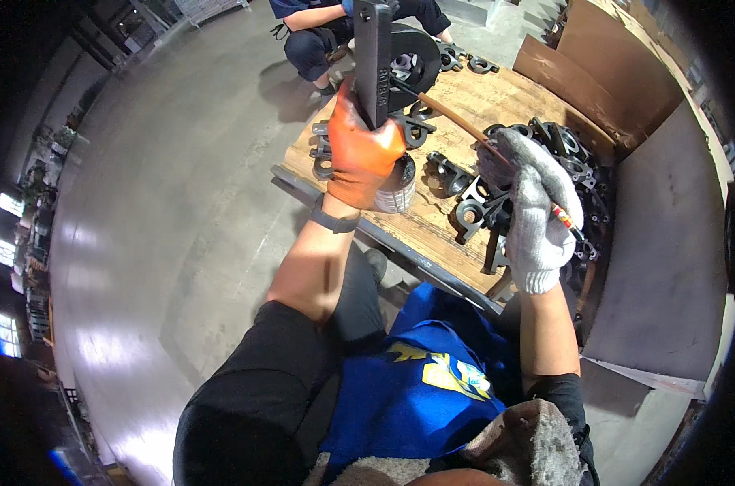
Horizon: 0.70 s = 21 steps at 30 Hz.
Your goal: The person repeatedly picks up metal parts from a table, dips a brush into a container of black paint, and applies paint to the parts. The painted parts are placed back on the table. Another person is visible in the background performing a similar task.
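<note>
My left hand [363,154], in an orange glove, grips a black metal part with a flat bar [372,69] standing upright. A broad black ring beside the bar appears to belong to the same part. My right hand [539,206], in a grey-white knitted glove, is closed around a thin brush [457,120] with a wooden handle. The brush's dark tip reaches the part near the bar and ring; whether it touches cannot be made out. Below my left hand stands a pale, dark-stained can [396,198], its mouth partly covered by the glove.
Several black metal parts [471,212] lie on the wooden tabletop [420,235], heaped toward the right. Cardboard sheets [619,69] and a grey panel [667,243] wall off the right side. Across the table's far end sits another person [309,40]. Concrete floor extends leftward.
</note>
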### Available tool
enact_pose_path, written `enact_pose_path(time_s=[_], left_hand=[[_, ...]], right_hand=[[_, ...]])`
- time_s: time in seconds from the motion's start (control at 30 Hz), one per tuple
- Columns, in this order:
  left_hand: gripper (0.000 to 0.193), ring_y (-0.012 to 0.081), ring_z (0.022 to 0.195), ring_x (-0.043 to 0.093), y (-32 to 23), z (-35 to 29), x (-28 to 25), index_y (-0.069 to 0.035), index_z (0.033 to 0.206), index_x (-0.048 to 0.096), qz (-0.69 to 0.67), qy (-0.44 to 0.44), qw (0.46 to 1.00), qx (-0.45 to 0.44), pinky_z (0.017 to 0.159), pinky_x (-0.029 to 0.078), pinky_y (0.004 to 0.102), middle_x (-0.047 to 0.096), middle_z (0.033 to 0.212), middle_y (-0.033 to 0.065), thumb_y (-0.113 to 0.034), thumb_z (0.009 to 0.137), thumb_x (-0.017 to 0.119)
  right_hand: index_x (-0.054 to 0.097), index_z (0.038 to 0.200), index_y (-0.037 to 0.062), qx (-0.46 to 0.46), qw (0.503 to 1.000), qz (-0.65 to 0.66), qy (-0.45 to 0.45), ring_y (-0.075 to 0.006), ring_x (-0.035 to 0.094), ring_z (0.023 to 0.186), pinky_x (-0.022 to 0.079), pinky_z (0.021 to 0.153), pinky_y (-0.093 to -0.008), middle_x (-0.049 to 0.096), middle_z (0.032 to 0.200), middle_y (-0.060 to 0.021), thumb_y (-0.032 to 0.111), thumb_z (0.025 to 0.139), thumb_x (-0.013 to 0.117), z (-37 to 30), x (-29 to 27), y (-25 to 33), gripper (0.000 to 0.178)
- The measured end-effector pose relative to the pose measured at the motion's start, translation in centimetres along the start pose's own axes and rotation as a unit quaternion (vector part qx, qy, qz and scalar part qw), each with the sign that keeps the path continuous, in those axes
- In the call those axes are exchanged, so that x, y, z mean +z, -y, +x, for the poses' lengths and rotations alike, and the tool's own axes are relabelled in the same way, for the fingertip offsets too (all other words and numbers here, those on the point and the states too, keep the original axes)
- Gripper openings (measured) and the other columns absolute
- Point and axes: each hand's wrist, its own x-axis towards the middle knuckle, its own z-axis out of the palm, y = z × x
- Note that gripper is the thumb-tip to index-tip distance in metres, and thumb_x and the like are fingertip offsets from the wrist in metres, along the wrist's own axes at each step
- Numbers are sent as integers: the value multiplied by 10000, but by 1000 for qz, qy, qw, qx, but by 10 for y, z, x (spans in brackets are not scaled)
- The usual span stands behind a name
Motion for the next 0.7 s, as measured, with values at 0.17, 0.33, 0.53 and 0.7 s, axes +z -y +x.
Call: enact_pose_path(time_s=[0.17, 0.33, 0.53, 0.7], left_hand=[[584, 170, 955, 627, 6, 2, -4, 46, 1294, 441, 110, -23, 991, 65, 869, 484, 287, 637, 1060, 113, 14, 732, 597], [689, 190, 893, 647, 18, 0, -8, 107, 1308, 395, 172, -68, 975, 126, 811, 501, 294, 645, 981, 177, -51, 691, 656], [647, 159, 883, 618, 11, 0, -4, 85, 1291, 437, 91, -75, 987, 107, 815, 481, 267, 640, 983, 114, -6, 681, 631], [644, 148, 925, 599, 12, 4, -8, 43, 1300, 453, 57, -53, 992, 101, 833, 465, 257, 625, 1038, 101, 12, 678, 617]], right_hand=[[521, 1267, -119, 16, 997, 69, -33, -330, 613, 1129, 484, 1001, -442, 588, 1249, -240, 176, 964, 578, -2, -4, 1, 426], [573, 1231, -82, -8, 999, 7, -45, -311, 617, 1120, 514, 974, -445, 612, 1214, -223, 80, 964, 551, -2, -9, 2, 314], [583, 1203, -91, 9, 998, 19, -60, -302, 636, 1083, 537, 932, -412, 633, 1173, -224, 72, 963, 536, -4, -9, 3, 294], [584, 1186, -100, -4, 995, 61, -83, -304, 654, 1041, 542, 918, -401, 641, 1146, -239, 121, 977, 503, -5, -11, 8, 314]])
